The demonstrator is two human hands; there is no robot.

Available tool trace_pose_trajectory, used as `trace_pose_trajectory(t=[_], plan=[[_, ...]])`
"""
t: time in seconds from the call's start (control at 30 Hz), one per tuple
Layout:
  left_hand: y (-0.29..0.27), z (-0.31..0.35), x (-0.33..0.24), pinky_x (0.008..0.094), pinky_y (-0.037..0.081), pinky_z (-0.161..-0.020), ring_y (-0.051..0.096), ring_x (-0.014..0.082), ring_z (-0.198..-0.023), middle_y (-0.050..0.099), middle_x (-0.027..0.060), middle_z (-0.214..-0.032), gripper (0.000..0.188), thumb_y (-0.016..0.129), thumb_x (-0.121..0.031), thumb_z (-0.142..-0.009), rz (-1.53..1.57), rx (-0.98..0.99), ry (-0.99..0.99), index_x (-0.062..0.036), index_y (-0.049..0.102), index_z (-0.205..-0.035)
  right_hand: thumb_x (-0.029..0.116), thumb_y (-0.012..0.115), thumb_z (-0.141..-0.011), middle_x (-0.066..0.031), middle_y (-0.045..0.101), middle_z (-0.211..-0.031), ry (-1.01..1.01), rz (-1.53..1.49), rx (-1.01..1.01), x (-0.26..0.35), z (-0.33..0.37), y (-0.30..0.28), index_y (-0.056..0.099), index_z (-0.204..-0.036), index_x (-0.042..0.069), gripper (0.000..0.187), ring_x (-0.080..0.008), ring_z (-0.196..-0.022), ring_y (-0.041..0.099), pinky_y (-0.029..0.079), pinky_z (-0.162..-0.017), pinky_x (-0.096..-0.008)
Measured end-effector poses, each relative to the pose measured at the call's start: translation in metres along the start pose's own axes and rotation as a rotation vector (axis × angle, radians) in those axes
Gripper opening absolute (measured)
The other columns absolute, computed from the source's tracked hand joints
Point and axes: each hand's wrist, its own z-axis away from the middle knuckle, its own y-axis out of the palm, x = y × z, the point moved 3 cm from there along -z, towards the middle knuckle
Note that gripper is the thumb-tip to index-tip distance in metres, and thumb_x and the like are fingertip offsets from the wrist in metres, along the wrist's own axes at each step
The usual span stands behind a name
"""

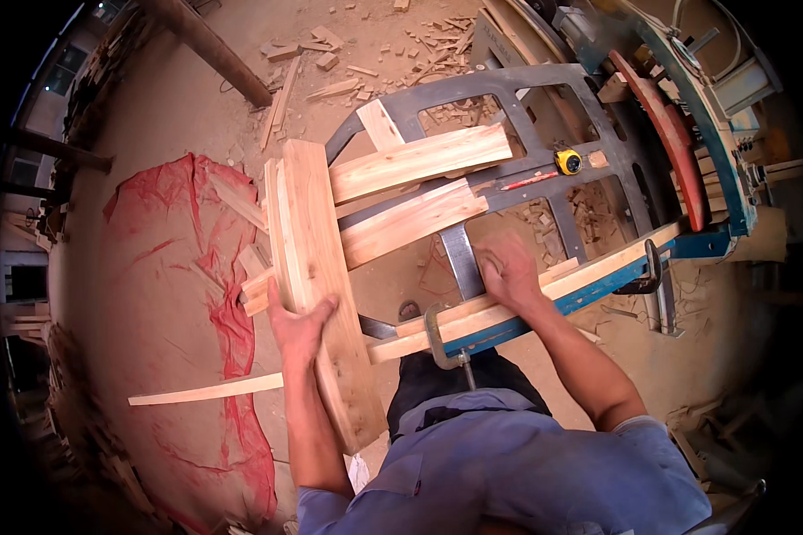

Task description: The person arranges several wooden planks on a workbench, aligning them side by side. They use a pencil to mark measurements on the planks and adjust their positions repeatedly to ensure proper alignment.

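Observation:
My left hand (302, 328) is closed round the left edge of a stack of long wooden boards (319, 241), its thumb lying on the top face. The stack stands nearly upright in view, across the ends of two shorter wooden boards (419, 165) that reach right over a dark metal frame. Further right, my right hand (509, 272) is curled just above a wooden strip (562, 283) on a blue metal rail. A grey metal bar (461, 259) runs beside its fingers. Slight blur hides whether anything small is in that hand.
A C-clamp (437, 339) grips the rail's near end, and another clamp (649, 272) sits farther right. On the dark metal frame (473, 86) lie a yellow tape measure (568, 161) and a red pencil (528, 181). Red sheeting (232, 330) and wood offcuts (326, 62) cover parts of the floor.

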Motion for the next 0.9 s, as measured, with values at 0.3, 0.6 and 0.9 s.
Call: trace_pose_trajectory(t=[0.3, 0.6, 0.9], plan=[[-0.078, -0.015, 0.022, 0.0405, 0.039, -0.118, 0.044, 0.0318, -0.144, 0.037, 0.0263, -0.16, 0.117, 0.089, -0.008, -0.069, 0.238, 0.068, -0.07, 0.0032, 0.022, -0.164, 0.001, 0.07, -0.072, -0.0195, 0.05, -0.149, -0.297, 0.409, 0.348, 0.007, -0.165, 0.11, 0.053, -0.144, 0.007, 0.073, -0.0394, -0.146, 0.039, 0.029, -0.122, -0.0507], [-0.137, -0.01, 0.036, 0.0406, 0.043, -0.114, 0.051, 0.0327, -0.135, 0.049, 0.0233, -0.147, 0.12, 0.092, -0.009, -0.066, 0.232, 0.021, -0.039, 0.0023, 0.023, -0.164, -0.005, 0.063, -0.063, -0.019, 0.065, -0.117, -0.226, 0.241, 0.375, 0.006, -0.178, 0.134, 0.052, -0.145, 0.005, 0.084, -0.0396, -0.114, 0.056, 0.038, -0.1, -0.0485], [-0.162, -0.014, 0.007, 0.043, 0.036, -0.118, 0.047, 0.0329, -0.136, 0.048, 0.0195, -0.149, 0.122, 0.092, -0.011, -0.062, 0.132, 0.02, 0.098, -0.0025, 0.026, -0.164, 0.01, 0.078, -0.072, -0.0219, 0.055, -0.138, -0.405, 0.442, 0.553, 0.066, -0.089, 0.142, 0.043, -0.155, 0.01, 0.089, -0.0401, -0.128, 0.051, 0.034, -0.112, -0.0539]])
